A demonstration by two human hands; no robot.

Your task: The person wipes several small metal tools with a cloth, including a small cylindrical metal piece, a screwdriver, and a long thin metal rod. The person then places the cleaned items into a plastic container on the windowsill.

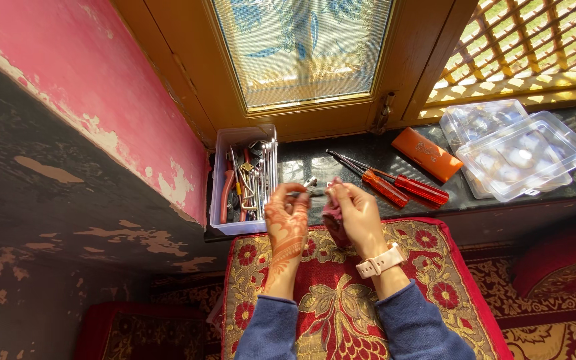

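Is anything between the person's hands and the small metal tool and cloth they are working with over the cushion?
Nothing visible does. The left hand already pinches the small metal tool, and the right hand holds the dark pink cloth against it. The tool tray sits left and the screwdrivers right, both apart.

Small metal tool [309, 183] btwn the fingers, shiny steel. Dark pink cloth [332, 215] in right hand [358, 217], soft, matt. Left hand [287, 217] w/ matt reddish-brown henna pattern. Watch strap [381, 261] smooth pale rubber-like plastic. Clear plastic box [220, 193] at left, metal tools inside, some w/ red grips. Screwdrivers [398, 185]: glossy translucent red plastic handles, dark metal shafts. Sill [501, 207] polished dark stone, glossy. Far-right clear plastic cases [525, 155], glossy. Window frame [188, 73] varnished wood. Wall [68, 87] rough, peeling pink paint. Cushion [341, 300] woven cloth, red and gold.
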